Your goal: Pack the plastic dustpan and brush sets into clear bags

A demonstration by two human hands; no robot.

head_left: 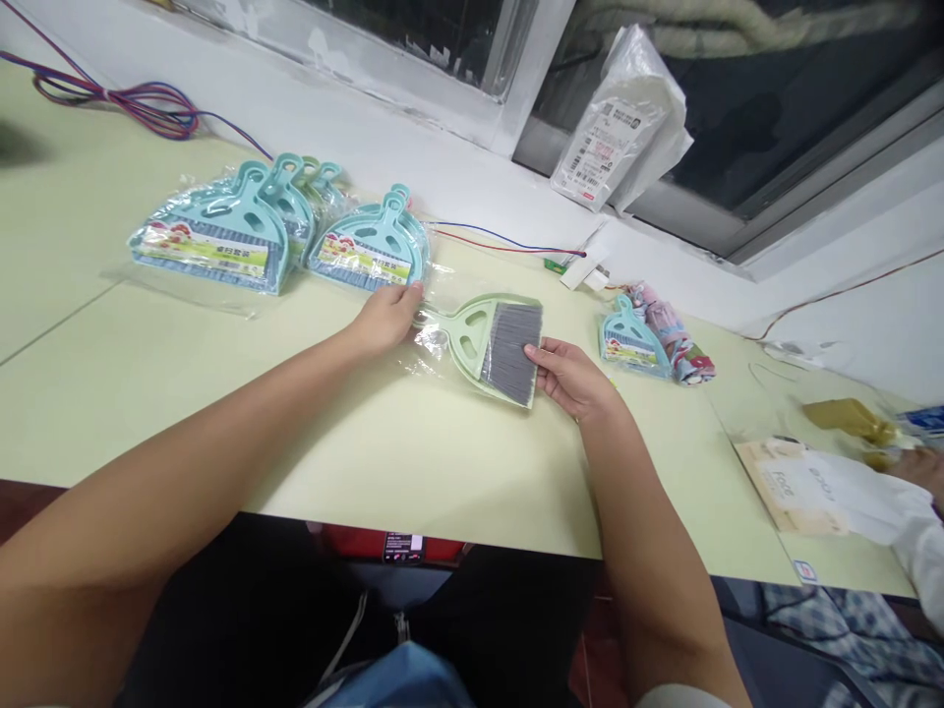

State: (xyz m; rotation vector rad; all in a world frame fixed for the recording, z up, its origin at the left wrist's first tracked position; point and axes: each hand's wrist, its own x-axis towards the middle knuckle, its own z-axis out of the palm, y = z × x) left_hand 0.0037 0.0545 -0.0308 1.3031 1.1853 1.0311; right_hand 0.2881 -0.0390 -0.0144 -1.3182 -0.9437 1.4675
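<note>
A pale green dustpan and brush set (472,339) with grey bristles lies sideways over the table, in or on a clear plastic bag. My left hand (390,317) is closed around its handle end and the crumpled plastic there. On the other side, my right hand (571,376) pinches the wide edge of the set, thumb on the bristles and fingers beneath. Just beyond my left hand, a blue bagged dustpan set (373,246) with a printed label leans near the wall. Further left are several more blue sets (213,236) in clear bags.
A small blue dustpan set (632,339) and a folded patterned umbrella-like bundle (675,334) lie right. Beyond them are a tissue pack (786,482) and another person's hand (920,467). Coiled cable (147,106) lies back left; a plastic-wrapped packet (616,128) stands on the sill.
</note>
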